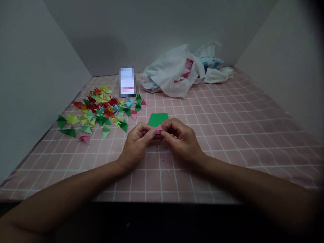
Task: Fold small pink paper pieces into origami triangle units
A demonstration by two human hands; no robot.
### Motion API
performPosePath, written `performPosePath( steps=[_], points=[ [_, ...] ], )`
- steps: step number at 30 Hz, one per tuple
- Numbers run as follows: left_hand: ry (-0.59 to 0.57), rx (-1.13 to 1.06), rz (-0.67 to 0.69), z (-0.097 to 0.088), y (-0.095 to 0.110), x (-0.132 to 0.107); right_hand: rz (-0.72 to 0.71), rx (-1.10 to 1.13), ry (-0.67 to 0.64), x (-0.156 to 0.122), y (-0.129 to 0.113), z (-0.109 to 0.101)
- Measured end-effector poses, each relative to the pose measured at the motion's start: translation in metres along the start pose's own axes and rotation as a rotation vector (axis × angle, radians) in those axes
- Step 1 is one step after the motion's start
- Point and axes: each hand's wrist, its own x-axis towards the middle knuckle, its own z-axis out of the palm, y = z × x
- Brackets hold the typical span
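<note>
Between my two hands is a small piece of folded pink paper [158, 129]. My left hand [138, 140] pinches its left side between thumb and fingers. On the other side, my right hand [181, 138] has thumb and forefinger closed on the paper's right edge. Part of the paper is hidden behind the fingers. Just beyond the hands lies green paper [158, 119], with a bit of pink paper showing at its left edge. To the left spreads a loose heap of small folded paper shapes [101, 119] in green, yellow, red, orange, blue and pink.
A phone [127, 81] with a lit, blurred screen stands upright behind the folded shapes. Crumpled white plastic bags [172, 72] lie at the back. A pink checked cloth [227, 135] covers the table, whose front edge is near my forearms. Pale walls [152, 30] surround the table.
</note>
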Motion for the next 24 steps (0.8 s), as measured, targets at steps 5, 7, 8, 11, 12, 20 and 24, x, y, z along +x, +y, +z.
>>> performPosePath(
  steps=[5, 7, 8, 11, 12, 20, 24],
  points=[
    [-0.004, 0.061, 0.035, -0.0012, 0.0010, -0.0010, 0.086, 0.072, -0.008, -0.0011, 0.0008, 0.0013],
    [-0.004, 0.093, 0.040, -0.0015, 0.0020, -0.0016, 0.102, 0.092, -0.013, -0.0012, 0.0012, 0.0015],
    [-0.003, 0.105, 0.037, -0.0015, 0.0026, -0.0019, 0.107, 0.099, -0.016, -0.0011, 0.0014, 0.0015],
    [0.002, 0.128, 0.025, -0.0008, 0.0041, -0.0023, 0.112, 0.102, -0.016, -0.0007, 0.0017, 0.0015],
    [0.004, 0.136, 0.024, -0.0004, 0.0045, -0.0023, 0.113, 0.098, -0.016, -0.0006, 0.0016, 0.0016],
    [0.057, 0.253, 0.042, 0.0024, 0.0075, -0.0005, 0.146, 0.129, -0.018, -0.0014, 0.0019, 0.0027],
    [0.112, 0.274, 0.040, 0.0016, 0.0096, 0.0013, 0.149, 0.141, -0.056, -0.0009, 0.0042, 0.0025]
  ],
)
